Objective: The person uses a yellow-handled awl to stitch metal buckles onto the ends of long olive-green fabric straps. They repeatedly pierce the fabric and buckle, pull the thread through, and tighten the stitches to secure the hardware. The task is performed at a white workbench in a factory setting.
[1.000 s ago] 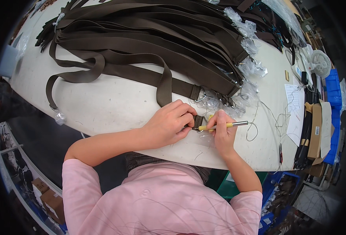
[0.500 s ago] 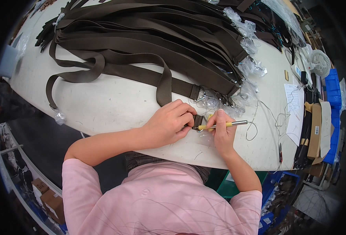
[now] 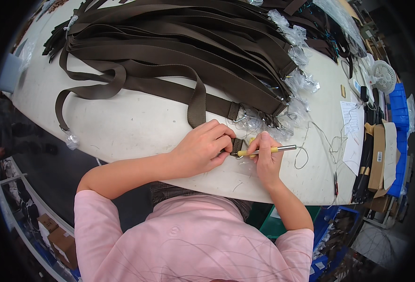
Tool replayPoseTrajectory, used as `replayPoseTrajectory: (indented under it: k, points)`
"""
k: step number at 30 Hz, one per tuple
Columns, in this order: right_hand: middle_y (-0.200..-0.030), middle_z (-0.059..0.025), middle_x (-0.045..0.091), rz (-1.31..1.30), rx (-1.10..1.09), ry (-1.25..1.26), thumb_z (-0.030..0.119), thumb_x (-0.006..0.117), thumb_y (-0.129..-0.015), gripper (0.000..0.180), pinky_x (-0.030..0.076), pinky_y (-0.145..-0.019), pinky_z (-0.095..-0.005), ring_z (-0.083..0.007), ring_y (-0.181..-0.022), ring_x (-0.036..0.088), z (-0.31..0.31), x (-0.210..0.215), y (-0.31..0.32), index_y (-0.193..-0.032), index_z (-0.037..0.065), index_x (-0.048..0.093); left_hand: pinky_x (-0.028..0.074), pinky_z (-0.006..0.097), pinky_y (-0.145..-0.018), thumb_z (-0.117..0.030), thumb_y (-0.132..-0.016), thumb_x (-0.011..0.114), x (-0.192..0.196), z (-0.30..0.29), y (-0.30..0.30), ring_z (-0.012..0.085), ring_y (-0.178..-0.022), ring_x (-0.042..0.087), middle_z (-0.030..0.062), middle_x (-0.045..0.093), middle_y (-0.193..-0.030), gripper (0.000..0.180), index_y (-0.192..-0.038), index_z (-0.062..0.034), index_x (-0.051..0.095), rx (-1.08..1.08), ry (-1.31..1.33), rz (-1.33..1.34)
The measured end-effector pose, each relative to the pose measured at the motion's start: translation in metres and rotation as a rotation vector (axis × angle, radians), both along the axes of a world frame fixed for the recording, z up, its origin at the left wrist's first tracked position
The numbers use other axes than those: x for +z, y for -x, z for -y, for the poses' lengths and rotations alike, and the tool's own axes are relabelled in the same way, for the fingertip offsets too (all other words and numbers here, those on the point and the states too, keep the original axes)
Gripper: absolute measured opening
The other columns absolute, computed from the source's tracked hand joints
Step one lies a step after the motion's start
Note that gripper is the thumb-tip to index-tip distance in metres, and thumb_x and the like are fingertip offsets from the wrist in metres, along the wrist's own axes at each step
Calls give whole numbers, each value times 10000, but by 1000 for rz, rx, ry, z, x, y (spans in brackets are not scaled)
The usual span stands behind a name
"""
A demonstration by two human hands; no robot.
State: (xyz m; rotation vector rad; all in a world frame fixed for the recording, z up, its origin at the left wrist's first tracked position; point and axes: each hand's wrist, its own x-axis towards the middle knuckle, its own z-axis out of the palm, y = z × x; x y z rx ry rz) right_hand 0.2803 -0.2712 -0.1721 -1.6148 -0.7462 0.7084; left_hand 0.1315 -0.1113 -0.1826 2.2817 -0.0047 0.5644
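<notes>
In the head view, the left hand is closed around a dark brown strap; the strap's stitched end sticks out just right of its fingertips, between the two hands, over the white tabletop. The right hand grips a yellow-and-silver pen-shaped tool, its tip at that end; whether it touches, I cannot tell. A pile of straps lies beyond both hands.

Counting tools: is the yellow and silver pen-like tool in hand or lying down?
In hand: the right hand holds the tool, its silver end pointing right.
</notes>
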Motion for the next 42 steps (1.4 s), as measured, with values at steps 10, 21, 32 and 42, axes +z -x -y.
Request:
replayPoseTrajectory:
  k: [10,21,32,42]
  points:
    - [-636,-4,582,-7,-6,11,331,419,-1127,559,380,-540,-236,-59,-572,472,0,1,0,-710,30,637,518,361,-832,-5,-739,763,0,0,0,251,-991,600,44,659,-1134,214,-855,-88,603,-5,9,2]
    - [-729,-74,604,102,-104,-374,234,402,-1105,412,415,-549,-245,-119,-586,500,23,-9,-12,-812,14,590,512,378,-840,-53,-802,783,8,1,-3,265,-1007,596,50,648,-1104,208,-914,-73,610,17,81,-133]
    - [-996,-202,687,1009,262,-21,52,709,-884,211,534,-774,-429,-371,-830,639,51,8,-4,-1075,36,620,499,413,-891,-102,-804,795,10,-2,0,305,-1023,601,91,639,-1080,362,-1102,-44,599,51,-3,-47]
    - [-991,-174,637,965,195,75,2,816,-753,337,472,-788,-461,-383,-882,565,53,0,10,-953,68,553,435,394,-924,-159,-803,814,26,-19,-3,282,-983,579,67,633,-932,248,-941,-66,630,-223,-49,-397]
